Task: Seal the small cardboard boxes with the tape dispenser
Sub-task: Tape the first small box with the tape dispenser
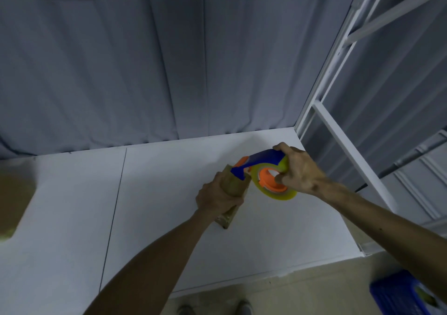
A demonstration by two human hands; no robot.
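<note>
So from where I'm standing, the person has the small cardboard box on the white table, over toward the right side and fairly close to the back edge. The left hand is wrapped around the box's middle, fingers curled tight around it, and only the two ends poke out. One end sits down by the wrist, the other is up under the tape dispenser.

The right hand grips the blue handle of the dispenser, fingers curled over the top and thumb down near the orange hub. The dispenser's front end is pressed right against the far end of the box. The yellowish tape roll hangs just beside the box on the right.

Other stuff: a grey curtain behind the table, a white metal rack on the right, a blue crate on the floor, and a blurry brown box at the far left edge.
</note>
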